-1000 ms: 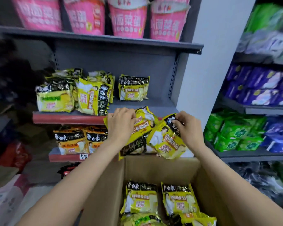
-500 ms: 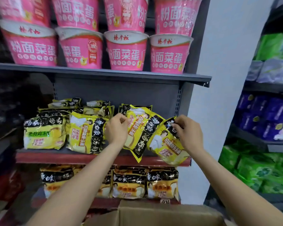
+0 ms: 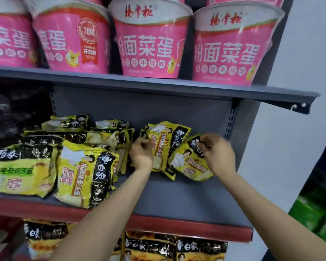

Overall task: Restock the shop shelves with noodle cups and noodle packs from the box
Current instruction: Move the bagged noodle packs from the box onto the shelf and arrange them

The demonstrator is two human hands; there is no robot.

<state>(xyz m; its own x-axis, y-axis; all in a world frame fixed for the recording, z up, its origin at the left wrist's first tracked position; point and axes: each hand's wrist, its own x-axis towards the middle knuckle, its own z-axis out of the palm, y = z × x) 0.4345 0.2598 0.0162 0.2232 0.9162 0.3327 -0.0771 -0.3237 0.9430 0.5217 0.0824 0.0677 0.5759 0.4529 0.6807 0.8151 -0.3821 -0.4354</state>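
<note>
My left hand (image 3: 142, 155) grips a yellow-and-black noodle pack (image 3: 167, 147) by its left edge, holding it upright at the back of the middle shelf (image 3: 177, 202). My right hand (image 3: 217, 154) pinches the black top corner of a second yellow noodle pack (image 3: 189, 162), tilted and resting just right of the first. Both packs are over the shelf's right part. The box is out of view.
Several yellow noodle packs (image 3: 83, 172) are piled on the left of the same shelf. Big pink noodle cups (image 3: 151, 40) line the shelf above. More packs (image 3: 169, 249) fill the shelf below. A white wall (image 3: 299, 129) is on the right.
Both hands have carried their packs up from the box and forward onto the middle shelf. My view has moved closer and higher, and the box has dropped out of sight.
</note>
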